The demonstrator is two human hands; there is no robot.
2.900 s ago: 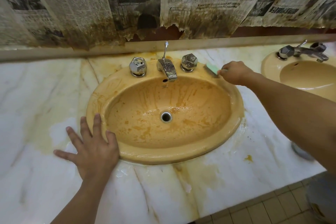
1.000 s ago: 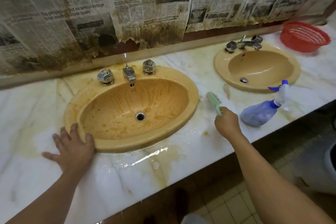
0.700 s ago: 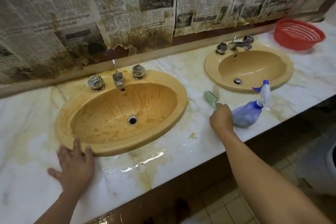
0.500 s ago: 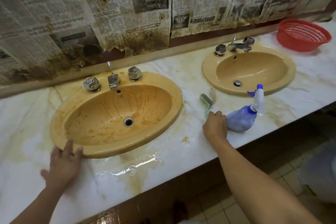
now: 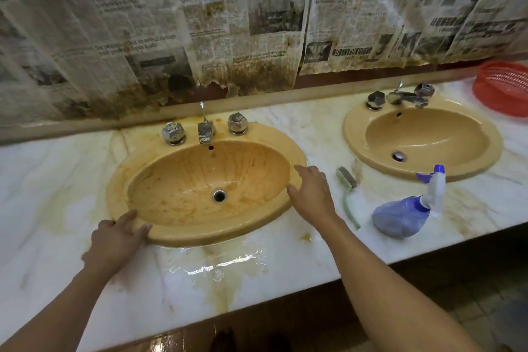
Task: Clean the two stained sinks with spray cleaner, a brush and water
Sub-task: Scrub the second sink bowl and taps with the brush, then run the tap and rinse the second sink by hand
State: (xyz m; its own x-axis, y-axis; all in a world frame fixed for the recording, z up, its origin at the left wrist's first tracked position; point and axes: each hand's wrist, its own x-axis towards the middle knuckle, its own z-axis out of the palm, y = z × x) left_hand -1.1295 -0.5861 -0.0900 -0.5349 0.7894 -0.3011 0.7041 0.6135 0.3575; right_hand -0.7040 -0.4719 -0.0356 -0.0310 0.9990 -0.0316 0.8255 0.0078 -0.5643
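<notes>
The right hand point(image 5: 313, 194) has let go of the brush point(image 5: 347, 188), which half a second ago was under its fingers. The brush now lies alone on the tabletop point(image 5: 43, 180) between the two basins, bristle head away from the person. That hand is empty, with fingers spread, and has crossed to the right rim of the left sink point(image 5: 200, 237); whether it touches the rim cannot be told. The left hand point(image 5: 114, 240) is also open and holds nothing, its straight fingers laid on the front-left rim of the same basin.

The spray bottle point(image 5: 405, 213) lies on its side near the brush, in front of the right sink point(image 5: 351, 134).

By my reading, the job is only partly done. The left sink's bowl shows brown streaks and blotches all round the drain, so it wants more scrubbing and a rinse; no water is seen running from its tap. The right sink looks smooth and glossy, cleaner by comparison. A yellowish puddle point(image 5: 217, 268) sits on the tabletop in front of the left sink.
</notes>
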